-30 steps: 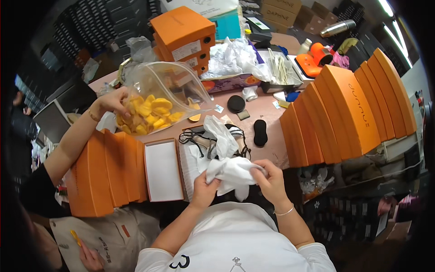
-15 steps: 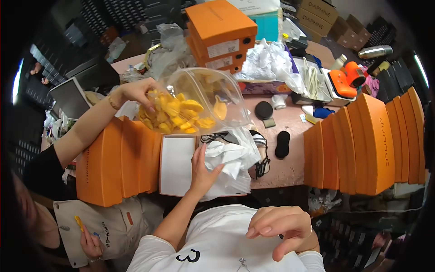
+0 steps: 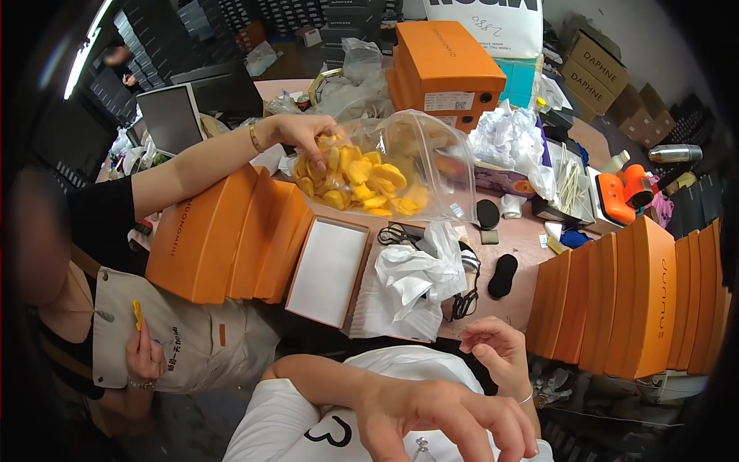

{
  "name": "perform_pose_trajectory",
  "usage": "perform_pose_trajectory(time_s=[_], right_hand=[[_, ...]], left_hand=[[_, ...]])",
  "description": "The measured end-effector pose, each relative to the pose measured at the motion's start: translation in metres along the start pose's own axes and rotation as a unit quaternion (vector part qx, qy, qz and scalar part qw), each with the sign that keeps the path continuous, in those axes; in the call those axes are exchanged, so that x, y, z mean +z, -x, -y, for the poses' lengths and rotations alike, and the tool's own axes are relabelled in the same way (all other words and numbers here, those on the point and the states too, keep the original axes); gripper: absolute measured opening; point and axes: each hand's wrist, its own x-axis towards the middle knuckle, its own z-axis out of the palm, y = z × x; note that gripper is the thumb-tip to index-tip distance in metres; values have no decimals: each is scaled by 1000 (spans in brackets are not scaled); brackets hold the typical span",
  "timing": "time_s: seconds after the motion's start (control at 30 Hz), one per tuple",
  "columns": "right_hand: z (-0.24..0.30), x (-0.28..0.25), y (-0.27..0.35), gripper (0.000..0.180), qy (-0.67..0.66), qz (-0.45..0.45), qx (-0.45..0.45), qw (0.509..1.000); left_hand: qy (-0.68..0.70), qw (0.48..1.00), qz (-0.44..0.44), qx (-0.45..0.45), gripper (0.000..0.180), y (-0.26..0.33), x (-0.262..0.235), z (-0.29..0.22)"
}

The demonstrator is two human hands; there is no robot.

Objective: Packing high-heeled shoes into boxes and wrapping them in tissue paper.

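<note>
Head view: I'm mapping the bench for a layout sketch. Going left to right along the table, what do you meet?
Leaning orange boxes → open box lid → crumpled white tissue paper → black insole → upright orange boxes.

Bright, even indoor light, a ceiling strip light (image 3: 91, 37) glaring at upper left, soft shadows, strong fisheye bending with black corners, nearest hand (image 3: 443, 416) slightly blurred, centre sharp

Both hands withdrawn from the white paper

The left hand (image 3: 443, 412) has been lifted off the crumpled white paper (image 3: 416, 273) and drawn close to the chest; the right hand (image 3: 496, 350) has been raised slightly, now just beside the table edge (image 3: 493, 316).
</note>
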Motion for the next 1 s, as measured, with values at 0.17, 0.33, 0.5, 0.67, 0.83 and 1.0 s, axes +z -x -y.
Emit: perform_pose_trajectory(time_s=[0.17, 0.33, 0.5, 0.67, 0.83, 1.0], right_hand=[[1, 14, 7, 27, 22, -15, 0, 1000], [-11, 34, 31, 26, 31, -68, 23, 997], [-16, 48, 56, 24, 70, -81, 36, 994], [-15, 34, 87, 24, 58, -67, 29, 996], [-4, 1, 119, 24, 107, 7, 2, 994], [-9, -39, 169, 25, 75, 14, 23, 997]], left_hand=[[30, 999, 1, 19, 47, 1, 11, 5], [84, 996, -34, 20, 45, 2, 18, 1], [115, 992, -43, 12, 44, 11, 31, 10], [105, 994, -15, -1, 46, 10, 61, 38], [176, 982, -57, -34, 50, 15, 103, 80], [235, 966, -106, -37, 51, 20, 140, 130]])
